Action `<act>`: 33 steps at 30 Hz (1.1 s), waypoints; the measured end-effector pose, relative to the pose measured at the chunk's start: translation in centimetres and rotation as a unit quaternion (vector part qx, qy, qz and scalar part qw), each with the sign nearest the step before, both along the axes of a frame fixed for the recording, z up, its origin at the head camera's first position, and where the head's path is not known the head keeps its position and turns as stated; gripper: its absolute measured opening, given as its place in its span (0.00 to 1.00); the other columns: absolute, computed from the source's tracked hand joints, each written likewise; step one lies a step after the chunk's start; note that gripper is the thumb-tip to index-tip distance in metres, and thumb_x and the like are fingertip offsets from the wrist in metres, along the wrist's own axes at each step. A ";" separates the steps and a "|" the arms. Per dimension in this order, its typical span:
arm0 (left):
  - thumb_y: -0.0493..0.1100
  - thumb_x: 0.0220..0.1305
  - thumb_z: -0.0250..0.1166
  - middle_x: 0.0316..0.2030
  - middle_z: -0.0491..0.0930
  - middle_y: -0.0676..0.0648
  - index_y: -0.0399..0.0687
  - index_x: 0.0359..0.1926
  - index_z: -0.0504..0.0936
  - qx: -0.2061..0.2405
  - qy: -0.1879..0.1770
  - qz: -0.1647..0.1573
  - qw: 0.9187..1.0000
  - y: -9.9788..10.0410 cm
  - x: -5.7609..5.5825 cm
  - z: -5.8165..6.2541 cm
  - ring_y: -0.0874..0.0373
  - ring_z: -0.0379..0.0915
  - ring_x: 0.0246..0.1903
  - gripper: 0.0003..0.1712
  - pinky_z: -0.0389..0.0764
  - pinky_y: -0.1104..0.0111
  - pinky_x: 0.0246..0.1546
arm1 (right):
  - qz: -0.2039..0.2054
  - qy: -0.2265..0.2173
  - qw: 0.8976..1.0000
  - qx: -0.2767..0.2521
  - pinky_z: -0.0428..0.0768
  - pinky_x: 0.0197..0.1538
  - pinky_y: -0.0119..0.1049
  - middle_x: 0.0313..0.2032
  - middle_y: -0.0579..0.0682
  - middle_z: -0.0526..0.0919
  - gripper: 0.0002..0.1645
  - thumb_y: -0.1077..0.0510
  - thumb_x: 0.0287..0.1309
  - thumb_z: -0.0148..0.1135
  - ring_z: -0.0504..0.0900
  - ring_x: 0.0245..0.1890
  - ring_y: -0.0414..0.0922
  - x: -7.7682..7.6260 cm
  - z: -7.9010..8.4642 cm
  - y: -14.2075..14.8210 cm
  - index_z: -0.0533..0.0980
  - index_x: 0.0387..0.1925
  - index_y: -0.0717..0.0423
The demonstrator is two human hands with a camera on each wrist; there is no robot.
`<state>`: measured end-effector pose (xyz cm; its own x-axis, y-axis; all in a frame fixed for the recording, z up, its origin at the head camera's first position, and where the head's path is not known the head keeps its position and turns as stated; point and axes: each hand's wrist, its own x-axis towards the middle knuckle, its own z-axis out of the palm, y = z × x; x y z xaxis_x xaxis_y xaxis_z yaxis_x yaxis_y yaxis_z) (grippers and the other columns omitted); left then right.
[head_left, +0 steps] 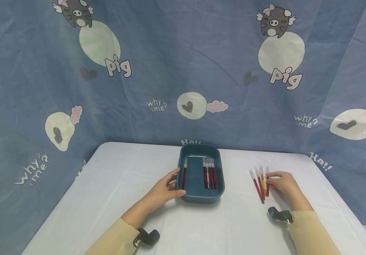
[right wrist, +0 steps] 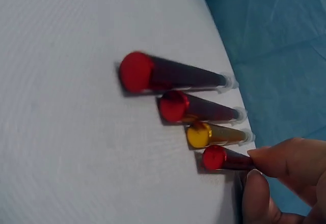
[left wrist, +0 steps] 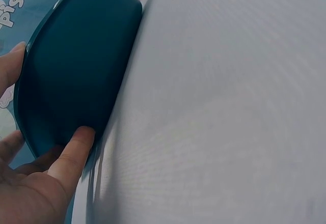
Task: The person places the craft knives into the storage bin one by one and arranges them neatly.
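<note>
My left hand (head_left: 163, 189) holds the near left corner of a dark blue-green tray (head_left: 202, 199), thumb at the front wall and fingers along the left side. Inside lies one red pen-like stick with a clear cap (head_left: 184, 177) at the left. Several more lie side by side at the right, among them a silver one (head_left: 207, 177). My right hand (head_left: 283, 183) pinches a red stick (right wrist: 229, 159) between thumb and fingers, at the right end of a loose row. Beside it lie a yellow stick (right wrist: 214, 134) and two other red sticks (right wrist: 204, 106).
A white cloth (head_left: 234, 226) covers the table. Behind it hangs a blue curtain (head_left: 170, 71) printed with pigs and words. Both sleeved wrists carry a black camera mount (head_left: 278, 214).
</note>
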<state>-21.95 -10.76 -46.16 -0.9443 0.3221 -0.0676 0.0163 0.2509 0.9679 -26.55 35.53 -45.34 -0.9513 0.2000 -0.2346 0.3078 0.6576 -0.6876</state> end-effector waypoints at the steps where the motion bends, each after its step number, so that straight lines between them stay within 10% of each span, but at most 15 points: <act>1: 0.48 0.59 0.75 0.72 0.62 0.37 0.60 0.78 0.56 0.000 0.001 0.000 1.000 0.0 0.0 0.0 0.38 0.63 0.68 0.51 0.68 0.46 0.65 | -0.001 0.001 1.000 -0.004 0.75 0.58 0.55 0.61 0.72 0.71 0.26 0.56 0.61 0.66 0.77 0.52 0.60 0.0 -0.1 0.1 0.78 0.58 0.64; 13: 0.48 0.59 0.75 0.72 0.62 0.37 0.60 0.78 0.56 0.006 0.000 -0.005 1.000 0.2 0.1 0.2 0.39 0.64 0.68 0.52 0.69 0.46 0.64 | -0.039 -0.013 0.996 -0.083 0.80 0.35 0.29 0.50 0.64 0.79 0.29 0.56 0.63 0.65 0.82 0.33 0.39 0.8 0.1 0.7 0.74 0.62 0.66; 24: 0.46 0.60 0.75 0.72 0.62 0.37 0.58 0.78 0.55 0.009 -0.001 -0.001 1.000 0.0 0.1 0.2 0.40 0.64 0.68 0.52 0.69 0.47 0.65 | -0.028 0.002 0.987 -0.157 0.85 0.38 0.32 0.57 0.70 0.72 0.31 0.60 0.66 0.63 0.84 0.31 0.37 2.1 1.6 -0.3 0.68 0.65 0.71; 33: 0.47 0.59 0.76 0.72 0.62 0.37 0.60 0.78 0.56 0.011 -0.002 -0.001 1.000 -0.1 0.0 0.0 0.40 0.64 0.68 0.52 0.70 0.47 0.64 | -0.004 0.014 0.977 -0.211 0.85 0.40 0.32 0.44 0.54 0.79 0.30 0.62 0.65 0.63 0.83 0.32 0.38 2.9 2.6 -1.1 0.68 0.65 0.72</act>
<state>-21.97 -10.81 -46.17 -0.9435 0.3249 -0.0648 0.0125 0.2303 0.9730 -23.66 34.44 -42.78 -0.9572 0.0979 -0.2725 0.2895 0.3111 -0.9052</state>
